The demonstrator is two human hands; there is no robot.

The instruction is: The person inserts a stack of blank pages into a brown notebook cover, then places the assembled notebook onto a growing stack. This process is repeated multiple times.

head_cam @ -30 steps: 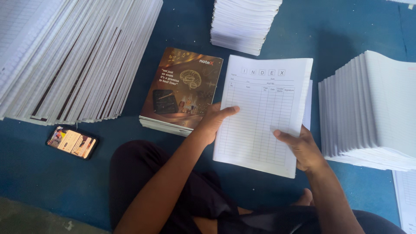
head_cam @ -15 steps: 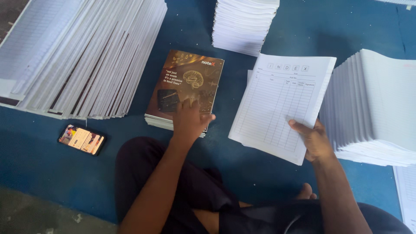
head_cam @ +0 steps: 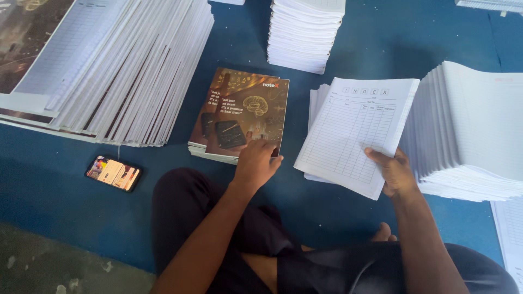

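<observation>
White ruled page blocks fan out at right and far left, with a squared stack at the top. Between them, the brown printed cover pile lies under the flat, spread fingers of the left hand; sliding just the top cover seems best. The right hand pinches the index-page block, and a phone lies at left.

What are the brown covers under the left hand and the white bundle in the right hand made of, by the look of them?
The brown covers look like glossy printed card: light shines off the top one, and the edges are thin. The white bundle looks like plain matte paper, ruled in a table, bending slightly where the right hand holds it. The left hand rests on the covers.
</observation>
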